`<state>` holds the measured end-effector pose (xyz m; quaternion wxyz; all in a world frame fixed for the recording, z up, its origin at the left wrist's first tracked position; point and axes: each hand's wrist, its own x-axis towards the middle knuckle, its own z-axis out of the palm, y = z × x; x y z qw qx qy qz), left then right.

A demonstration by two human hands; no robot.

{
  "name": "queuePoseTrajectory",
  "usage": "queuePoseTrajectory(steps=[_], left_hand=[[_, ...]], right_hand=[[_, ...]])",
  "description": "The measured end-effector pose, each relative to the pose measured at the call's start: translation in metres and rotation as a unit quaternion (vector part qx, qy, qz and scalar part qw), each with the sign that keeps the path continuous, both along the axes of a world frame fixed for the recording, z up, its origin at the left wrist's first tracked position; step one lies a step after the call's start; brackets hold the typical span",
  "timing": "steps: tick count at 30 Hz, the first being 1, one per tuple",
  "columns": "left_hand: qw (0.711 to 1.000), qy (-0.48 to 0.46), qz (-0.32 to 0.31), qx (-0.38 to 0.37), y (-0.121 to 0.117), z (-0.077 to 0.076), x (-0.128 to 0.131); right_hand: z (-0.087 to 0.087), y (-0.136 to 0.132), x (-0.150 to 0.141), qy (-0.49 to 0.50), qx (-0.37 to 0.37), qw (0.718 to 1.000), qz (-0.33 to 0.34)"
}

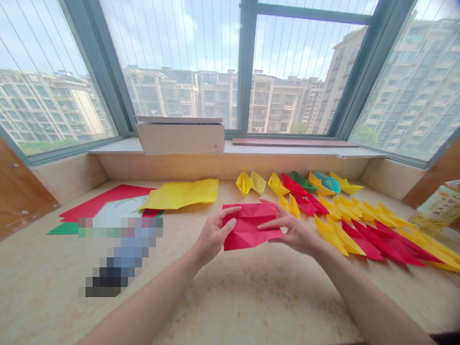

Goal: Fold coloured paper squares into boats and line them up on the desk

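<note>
A creased red sheet of paper [249, 227] is held up above the stone counter between both hands. My left hand [215, 235] pinches its left edge, thumb on the near face and fingers behind. On the opposite side my right hand [293, 230] grips the right edge, with one finger lying across the front. Fold lines cross the paper, and its upper part forms a horizontal strip. Just beyond my right hand stand folded paper boats, among them a yellow boat [338, 235] and a red boat [390, 242].
Flat red paper [108, 201] and a yellow sheet [185, 194] lie at the left, near a pixelated patch. Several more boats, including a blue one [327, 181], line the back right. A white box [179, 137] rests on the window sill; a bottle [440, 203] is at far right.
</note>
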<state>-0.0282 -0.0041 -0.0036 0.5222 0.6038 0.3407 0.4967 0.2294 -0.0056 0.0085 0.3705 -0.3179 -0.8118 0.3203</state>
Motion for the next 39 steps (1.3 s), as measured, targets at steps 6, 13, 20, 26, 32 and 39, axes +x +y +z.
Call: queuePoseTrajectory(steps=[6, 13, 20, 26, 32, 39], left_hand=[[0.999, 0.027, -0.024, 0.036, -0.003, 0.002, -0.001], [0.980, -0.014, -0.178, 0.088, -0.009, -0.005, -0.001], [0.986, 0.003, -0.040, 0.163, -0.001, -0.006, 0.003], [0.985, 0.037, -0.044, 0.163, -0.005, 0.002, 0.001], [0.995, -0.004, -0.052, 0.081, -0.004, -0.003, 0.006], [0.995, 0.025, -0.006, 0.099, -0.002, -0.008, 0.000]], right_hand=[[-0.001, 0.001, -0.003, 0.043, 0.032, 0.998, -0.038], [-0.006, 0.006, -0.006, 0.159, 0.040, 0.983, -0.087], [-0.007, 0.004, -0.008, 0.156, 0.036, 0.984, -0.081], [-0.007, 0.004, -0.010, 0.183, 0.023, 0.981, -0.059], [-0.011, 0.007, -0.010, 0.199, 0.039, 0.975, -0.095], [-0.012, 0.006, -0.013, 0.231, 0.009, 0.968, -0.096]])
